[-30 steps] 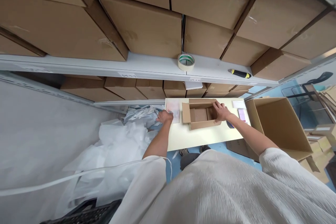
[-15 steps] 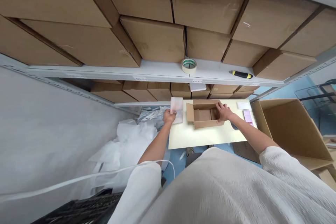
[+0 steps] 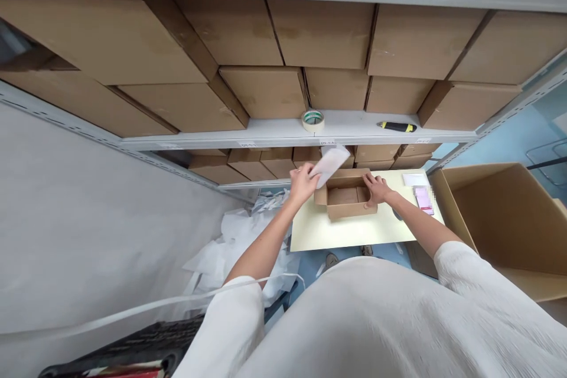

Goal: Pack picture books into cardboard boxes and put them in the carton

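My left hand (image 3: pixel 303 182) pinches one end of a flat, whitish rectangular packet (image 3: pixel 332 164). The packet is raised and tilted over the left end of a small open cardboard box (image 3: pixel 352 211); what it contains cannot be made out. With its fingers over the right wall, my right hand (image 3: pixel 375 189) grips the box. Brown cardboard shows inside the box, and a flap sticks out on its left side. The box stands on a pale yellow tabletop (image 3: pixel 323 239).
A phone (image 3: pixel 423 198) and a white slip (image 3: pixel 415 179) lie on the table's right. Beside it stands a large open carton (image 3: pixel 509 218). White sheets (image 3: pixel 239 254) are heaped at left. The shelf ahead holds cartons, a tape roll (image 3: pixel 313 121) and a yellow-black cutter (image 3: pixel 398 127).
My left hand has lifted the packet from the table left of the box and moved it right, tilting it over the box's left end. My right hand stays on the box. The view has shifted.
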The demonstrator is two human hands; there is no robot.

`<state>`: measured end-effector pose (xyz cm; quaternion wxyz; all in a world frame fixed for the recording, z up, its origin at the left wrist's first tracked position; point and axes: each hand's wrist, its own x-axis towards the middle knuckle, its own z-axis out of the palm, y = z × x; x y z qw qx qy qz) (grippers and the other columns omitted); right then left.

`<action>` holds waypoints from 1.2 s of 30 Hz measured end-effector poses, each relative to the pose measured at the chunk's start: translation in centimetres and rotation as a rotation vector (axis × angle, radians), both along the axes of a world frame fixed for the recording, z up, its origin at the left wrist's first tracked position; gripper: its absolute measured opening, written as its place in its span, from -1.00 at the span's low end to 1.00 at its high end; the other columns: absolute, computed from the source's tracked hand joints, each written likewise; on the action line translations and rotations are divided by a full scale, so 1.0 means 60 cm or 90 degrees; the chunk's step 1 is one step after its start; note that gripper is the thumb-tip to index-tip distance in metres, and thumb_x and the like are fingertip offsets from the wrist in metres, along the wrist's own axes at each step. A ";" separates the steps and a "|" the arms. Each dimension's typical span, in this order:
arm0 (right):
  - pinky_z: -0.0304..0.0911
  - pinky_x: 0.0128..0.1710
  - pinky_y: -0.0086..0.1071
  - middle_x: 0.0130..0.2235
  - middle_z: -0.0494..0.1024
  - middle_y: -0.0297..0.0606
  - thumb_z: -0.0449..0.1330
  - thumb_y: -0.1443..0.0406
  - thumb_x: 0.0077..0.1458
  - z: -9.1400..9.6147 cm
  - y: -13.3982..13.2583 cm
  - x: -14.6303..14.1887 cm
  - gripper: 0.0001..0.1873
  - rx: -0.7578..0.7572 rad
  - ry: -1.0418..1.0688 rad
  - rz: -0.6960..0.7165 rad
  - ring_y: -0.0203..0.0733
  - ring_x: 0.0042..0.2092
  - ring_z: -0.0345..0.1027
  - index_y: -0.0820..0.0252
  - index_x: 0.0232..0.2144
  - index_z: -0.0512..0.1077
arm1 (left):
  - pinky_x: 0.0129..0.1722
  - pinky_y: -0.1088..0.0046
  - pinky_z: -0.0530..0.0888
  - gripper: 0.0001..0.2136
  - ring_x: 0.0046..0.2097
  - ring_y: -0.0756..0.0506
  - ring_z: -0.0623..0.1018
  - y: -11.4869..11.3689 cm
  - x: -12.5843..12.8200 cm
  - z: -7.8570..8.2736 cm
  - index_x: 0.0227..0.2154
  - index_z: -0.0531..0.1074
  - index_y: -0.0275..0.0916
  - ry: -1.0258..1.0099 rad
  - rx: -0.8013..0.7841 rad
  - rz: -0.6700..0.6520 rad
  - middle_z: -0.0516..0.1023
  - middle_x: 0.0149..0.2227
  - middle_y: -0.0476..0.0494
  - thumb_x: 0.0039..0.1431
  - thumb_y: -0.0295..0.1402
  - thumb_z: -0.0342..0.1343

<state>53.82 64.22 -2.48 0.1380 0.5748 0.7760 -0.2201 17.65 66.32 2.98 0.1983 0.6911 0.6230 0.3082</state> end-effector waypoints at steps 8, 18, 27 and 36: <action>-0.02 0.51 0.10 0.62 -0.12 0.06 0.56 -0.02 -0.11 -0.021 -0.045 0.041 0.60 0.050 0.249 -0.079 0.29 0.59 -0.24 0.04 0.63 -0.41 | 0.28 0.04 0.25 -0.80 0.04 -0.38 0.62 0.024 0.143 -0.075 -0.10 0.59 -0.12 0.182 -0.197 -0.240 0.70 -0.22 -0.20 0.21 -0.34 0.29; -0.07 0.55 0.06 0.62 -0.16 0.07 0.57 0.01 -0.08 -0.022 -0.046 0.053 0.55 0.053 0.303 -0.080 0.22 0.61 -0.25 0.04 0.64 -0.34 | 0.33 -0.02 0.21 -0.70 0.25 -0.42 0.49 0.025 0.153 -0.094 0.09 0.59 -0.15 0.191 -0.180 -0.283 0.66 0.10 -0.32 0.32 -0.37 0.23; 0.00 0.49 0.20 0.59 -0.03 0.09 0.28 -0.07 0.24 -0.040 -0.060 0.086 0.03 0.156 0.238 -0.211 0.29 0.56 -0.07 0.08 0.58 0.01 | 0.33 0.02 0.27 -0.67 0.36 -0.37 0.38 -0.016 0.063 -0.066 0.13 0.54 -0.10 0.125 -0.135 -0.084 0.49 0.32 -0.27 0.36 -0.39 0.09; 0.51 0.08 0.02 0.21 0.54 0.04 -0.01 -0.12 0.33 -0.048 -0.066 0.127 -0.17 0.131 0.501 -0.508 0.05 0.00 0.57 0.14 0.48 0.14 | 0.11 0.26 0.56 -0.64 0.00 -0.13 0.69 -0.042 0.016 -0.103 0.18 0.42 -0.21 -0.252 -0.247 0.187 0.67 0.05 -0.25 0.39 -0.41 -0.03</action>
